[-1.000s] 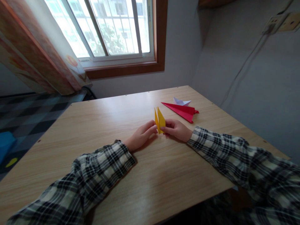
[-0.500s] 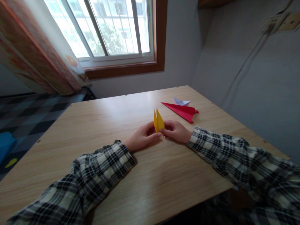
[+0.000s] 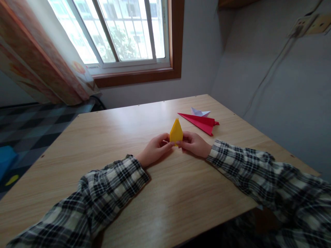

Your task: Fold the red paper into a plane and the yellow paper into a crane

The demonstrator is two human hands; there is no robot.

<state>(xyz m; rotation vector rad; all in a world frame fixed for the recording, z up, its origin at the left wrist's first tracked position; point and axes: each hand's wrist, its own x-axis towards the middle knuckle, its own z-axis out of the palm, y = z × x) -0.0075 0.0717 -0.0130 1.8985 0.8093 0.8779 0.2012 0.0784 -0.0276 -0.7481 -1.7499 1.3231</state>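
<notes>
Between my two hands a small yellow folded paper (image 3: 176,132) stands upright, its narrow point upward and a flat, kite-like face toward me. My left hand (image 3: 156,148) pinches its lower left edge, thumb in front and fingers behind. On the other side my right hand (image 3: 194,144) grips the lower right edge, the thumb across the bottom corner. The fingers behind the paper are partly hidden. Beyond my right hand lies a red paper plane (image 3: 200,122), its nose to the left.
A white paper boat (image 3: 200,112) sits just behind the plane. The wooden table (image 3: 124,124) reaches toward a wall with a window (image 3: 124,31). At far left are a checkered surface (image 3: 33,127) and a blue object (image 3: 6,160). A cable (image 3: 269,70) hangs along the right wall.
The yellow paper has turned: two separate points with a gap showed before, and now one broad flat face shows. My left thumb has shifted slightly left to its lower edge.
</notes>
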